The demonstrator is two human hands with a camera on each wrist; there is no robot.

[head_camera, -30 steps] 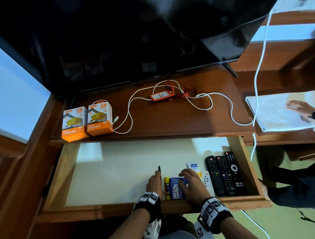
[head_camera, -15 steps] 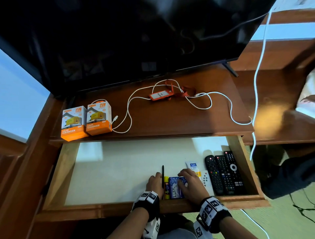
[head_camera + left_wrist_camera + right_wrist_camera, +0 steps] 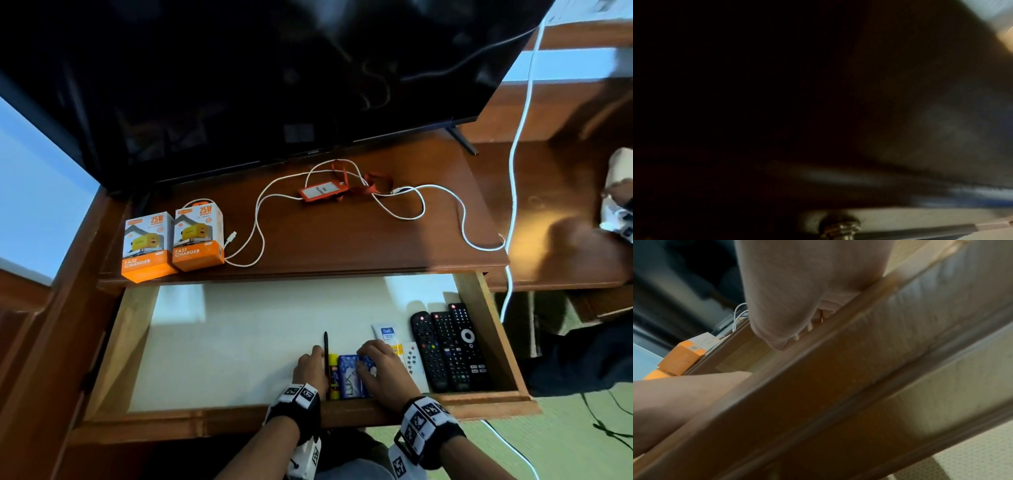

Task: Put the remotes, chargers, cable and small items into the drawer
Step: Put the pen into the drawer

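The open drawer (image 3: 239, 416) holds three black remotes (image 3: 448, 349), a small white remote (image 3: 412, 363), a white tube (image 3: 387, 334), a blue soap pack (image 3: 347, 375), a yellow glue stick (image 3: 333, 373) and a black pen (image 3: 325, 342). My left hand (image 3: 310, 368) lies against the pen's left side; its grip is hidden. My right hand (image 3: 382, 371) rests with bent fingers on top of the blue pack. On the shelf above stand two orange charger boxes (image 3: 173, 243), a loose white cable (image 3: 260, 219) and an orange card holder (image 3: 317, 192). The left wrist view is dark.
A large black TV (image 3: 239, 68) overhangs the shelf. A second white cable (image 3: 513, 171) hangs down at the right of the drawer. Another person's hand (image 3: 616, 192) shows at the far right edge. The drawer's left half is bare white liner (image 3: 222, 342).
The pen has slid slightly right against the glue stick. The white sheet on the right-hand shelf has gone, and the other person's hand has pulled back to the edge.
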